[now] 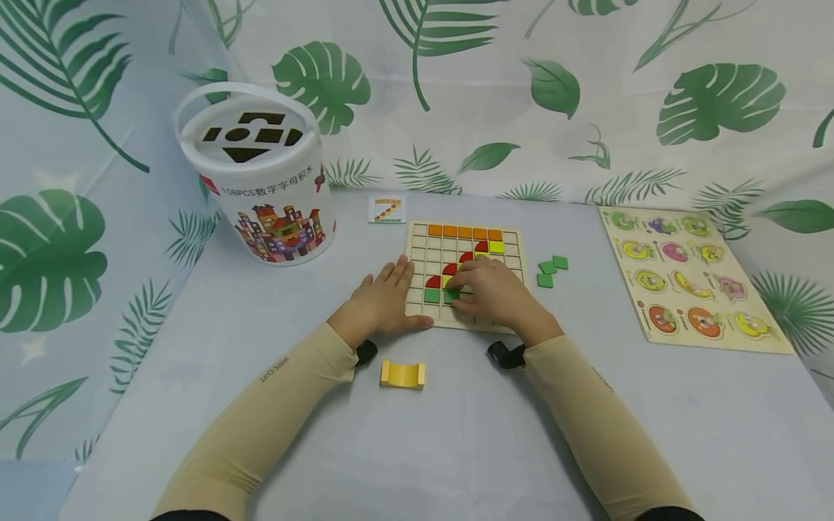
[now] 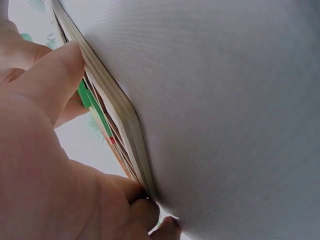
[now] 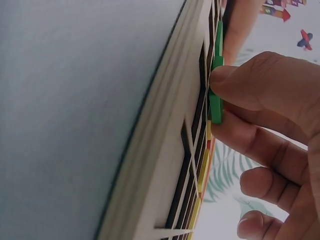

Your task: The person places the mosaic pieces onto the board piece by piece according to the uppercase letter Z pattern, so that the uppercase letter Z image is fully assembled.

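Note:
A wooden grid board (image 1: pixel 420 244) lies on the table with orange squares (image 1: pixel 465 232) along its far row. Red quarter-round tiles (image 1: pixel 433 281) and yellow tiles (image 1: pixel 496 247) step diagonally down across it, and one green square (image 1: pixel 432 295) sits near the lower left. Between thumb and forefinger, my right hand (image 1: pixel 496 293) pinches another green square tile (image 3: pixel 216 102) at the board, just right of that green square. My left hand (image 1: pixel 381 300) rests against the board's left edge, fingers extended, with the thumb along the near edge.
Several loose green tiles (image 1: pixel 546 280) lie right of the board. A small pattern card (image 1: pixel 387 209) is behind it, a white block bucket (image 1: pixel 260 181) back left. A fruit puzzle board (image 1: pixel 671 289) lies right; a yellow curved block (image 1: pixel 402 375) sits in front.

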A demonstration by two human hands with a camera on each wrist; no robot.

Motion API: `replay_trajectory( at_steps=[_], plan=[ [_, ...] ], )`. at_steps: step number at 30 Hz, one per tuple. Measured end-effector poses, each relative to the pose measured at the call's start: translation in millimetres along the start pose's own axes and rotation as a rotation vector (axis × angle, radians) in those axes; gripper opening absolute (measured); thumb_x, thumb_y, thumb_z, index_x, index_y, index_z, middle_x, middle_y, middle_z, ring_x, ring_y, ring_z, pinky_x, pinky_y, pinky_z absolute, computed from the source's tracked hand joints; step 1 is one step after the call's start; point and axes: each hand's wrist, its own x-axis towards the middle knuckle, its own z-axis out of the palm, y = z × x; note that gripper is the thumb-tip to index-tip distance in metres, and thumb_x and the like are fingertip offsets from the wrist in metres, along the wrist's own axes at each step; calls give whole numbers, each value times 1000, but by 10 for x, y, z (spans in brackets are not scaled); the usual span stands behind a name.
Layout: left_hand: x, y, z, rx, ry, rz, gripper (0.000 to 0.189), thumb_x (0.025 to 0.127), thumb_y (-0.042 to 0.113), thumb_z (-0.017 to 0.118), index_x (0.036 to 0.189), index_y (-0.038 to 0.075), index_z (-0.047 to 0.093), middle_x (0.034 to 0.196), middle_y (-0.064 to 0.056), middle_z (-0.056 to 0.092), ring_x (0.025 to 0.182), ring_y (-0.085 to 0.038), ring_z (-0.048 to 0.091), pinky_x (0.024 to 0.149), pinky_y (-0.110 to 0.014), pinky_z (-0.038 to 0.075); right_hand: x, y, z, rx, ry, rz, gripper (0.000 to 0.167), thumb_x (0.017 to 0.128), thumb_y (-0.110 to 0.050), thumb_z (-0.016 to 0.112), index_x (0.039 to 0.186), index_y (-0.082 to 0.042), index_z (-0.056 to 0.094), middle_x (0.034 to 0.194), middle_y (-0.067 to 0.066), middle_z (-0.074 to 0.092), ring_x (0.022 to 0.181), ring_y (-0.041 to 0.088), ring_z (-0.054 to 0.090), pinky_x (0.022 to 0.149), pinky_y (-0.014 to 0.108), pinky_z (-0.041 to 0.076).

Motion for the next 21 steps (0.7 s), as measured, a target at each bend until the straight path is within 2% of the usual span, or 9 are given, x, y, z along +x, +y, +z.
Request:
replay_trajectory(
  at_steps=[7,12,16,21],
  plan=[
    [3,12,-13,10,-1,10,112,96,75,50,167,8,-4,177,-9,-8,165,-31,3,132,-56,17,12,-9,6,-34,17,-33,25,88,-26,83,111,-16,83,113,6,76,105,27,68,100,48,55],
    [8,14,-16,13,4,15,112,96,76,50,167,8,-3,177,-9,-8,165,-31,4,132,-56,17,10,-1,3,-36,21,-37,27,87,-28,84,111,-16,82,111,5,75,102,26,68,98,46,56],
    [20,14,-11,16,6,16,113,95,76,50,167,8,-4,177,-9,-8,165,-31,3,132,-56,17,-19,4,-33,-27,25,-35,27,88,-27,83,112,-15,82,114,6,76,107,28,68,102,48,55],
    [30,8,2,8,7,5,113,95,76,51,167,9,-4,177,-8,-9,165,-30,2,133,-55,15,-71,70,-96,0,28,10,29,88,-29,83,113,-14,82,116,7,77,113,29,66,109,50,52]
  ],
)
